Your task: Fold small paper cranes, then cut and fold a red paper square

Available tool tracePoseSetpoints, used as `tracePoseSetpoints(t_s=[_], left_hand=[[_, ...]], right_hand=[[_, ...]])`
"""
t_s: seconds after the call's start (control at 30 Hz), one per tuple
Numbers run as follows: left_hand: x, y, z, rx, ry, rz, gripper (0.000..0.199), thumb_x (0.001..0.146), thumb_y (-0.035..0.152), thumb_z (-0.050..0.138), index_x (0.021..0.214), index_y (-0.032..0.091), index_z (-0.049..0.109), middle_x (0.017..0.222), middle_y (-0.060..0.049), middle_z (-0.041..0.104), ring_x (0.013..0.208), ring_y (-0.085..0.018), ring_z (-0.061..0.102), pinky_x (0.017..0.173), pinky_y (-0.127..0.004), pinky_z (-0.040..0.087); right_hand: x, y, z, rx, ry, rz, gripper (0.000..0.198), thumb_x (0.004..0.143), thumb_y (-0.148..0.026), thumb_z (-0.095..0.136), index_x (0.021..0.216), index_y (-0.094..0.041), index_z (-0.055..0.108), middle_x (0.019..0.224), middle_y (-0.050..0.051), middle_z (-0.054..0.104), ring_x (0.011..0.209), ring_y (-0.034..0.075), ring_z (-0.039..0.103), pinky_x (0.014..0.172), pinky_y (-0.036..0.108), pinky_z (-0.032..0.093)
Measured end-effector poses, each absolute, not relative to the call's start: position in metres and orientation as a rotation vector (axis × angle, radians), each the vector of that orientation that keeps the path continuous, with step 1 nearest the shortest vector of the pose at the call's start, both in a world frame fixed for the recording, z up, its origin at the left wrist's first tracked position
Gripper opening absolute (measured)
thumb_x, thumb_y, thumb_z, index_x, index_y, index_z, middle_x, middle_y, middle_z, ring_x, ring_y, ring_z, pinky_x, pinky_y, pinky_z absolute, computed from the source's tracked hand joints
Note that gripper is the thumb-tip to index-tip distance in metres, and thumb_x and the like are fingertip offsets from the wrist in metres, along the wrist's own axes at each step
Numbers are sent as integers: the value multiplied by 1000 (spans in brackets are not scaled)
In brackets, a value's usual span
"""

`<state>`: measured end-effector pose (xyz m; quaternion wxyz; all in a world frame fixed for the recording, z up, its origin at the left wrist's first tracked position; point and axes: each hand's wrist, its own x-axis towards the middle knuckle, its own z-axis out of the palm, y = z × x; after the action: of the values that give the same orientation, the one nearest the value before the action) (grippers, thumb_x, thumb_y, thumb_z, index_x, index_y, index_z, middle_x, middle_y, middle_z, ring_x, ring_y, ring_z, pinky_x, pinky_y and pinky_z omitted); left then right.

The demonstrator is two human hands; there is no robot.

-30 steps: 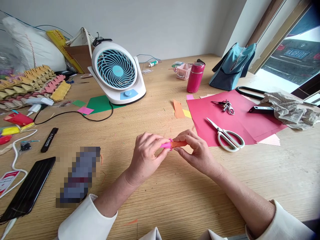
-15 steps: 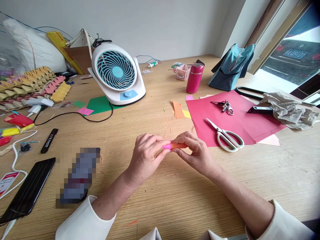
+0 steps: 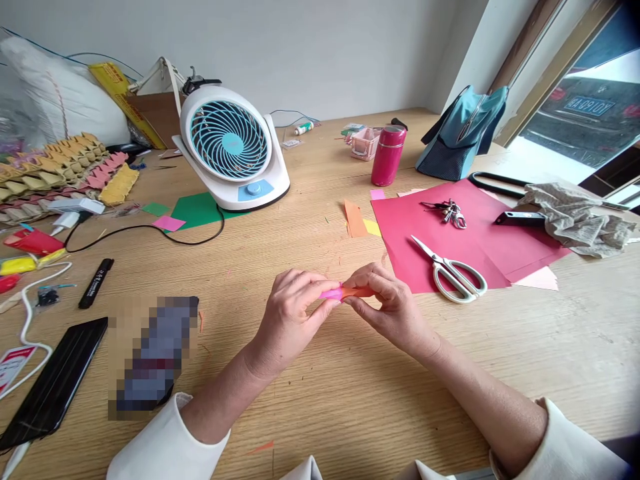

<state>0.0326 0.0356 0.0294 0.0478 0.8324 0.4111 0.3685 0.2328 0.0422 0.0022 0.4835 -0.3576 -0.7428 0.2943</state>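
Scissors (image 3: 438,259) & keys (image 3: 453,213) on paper (image 3: 485,247), R of fingers (image 3: 381,275); fan (image 3: 231,143) behind, to L.

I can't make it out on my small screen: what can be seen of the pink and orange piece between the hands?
The pink and orange piece is small and slim and looks like paper: pink toward the left hand, orange toward the right hand. It lies crosswise above the wooden table, pinched by both hands' thumbs and fingers, which hide its ends and full shape.
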Motion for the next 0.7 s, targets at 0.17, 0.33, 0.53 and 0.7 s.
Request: tracePoseSetpoints(t_s=[0.17, 0.33, 0.53, 0.7], left_hand=[[33, 35, 30, 2517, 1230, 1120, 11, 87, 16, 70, 97, 21, 71, 95, -2, 75, 91, -19, 66, 84, -35, 47], [33, 35, 31, 2529, 1243, 1106, 10, 87, 16, 70, 95, 21, 70, 94, -2, 74, 91, -19, 66, 84, -35, 47], [34, 34, 32, 2550, 1240, 1104, 10, 87, 14, 69, 95, 22, 70, 94, -2, 75, 88, -19, 65, 82, -35, 47], [35, 33, 31, 2549, 1243, 1119, 11, 87, 12, 69, 94, 21, 70, 91, -1, 75, 87, -18, 65, 82, -34, 46]], right_hand=[[232, 42, 1, -847, -1801, 689, 9, 91, -20, 66, 100, -22, 68, 93, 6, 66, 87, 18, 65, 74, 33, 57], [232, 42, -1, -838, -1810, 686, 8, 90, -21, 68, 99, -21, 67, 94, 5, 65, 87, 17, 64, 75, 32, 56], [231, 41, 1, -827, -1825, 665, 10, 91, -18, 66, 100, -22, 67, 93, 6, 65, 87, 18, 64, 75, 32, 58], [230, 41, -2, -818, -1817, 676, 11, 90, -15, 66, 99, -22, 68, 93, 6, 65, 86, 17, 65, 75, 31, 60]])
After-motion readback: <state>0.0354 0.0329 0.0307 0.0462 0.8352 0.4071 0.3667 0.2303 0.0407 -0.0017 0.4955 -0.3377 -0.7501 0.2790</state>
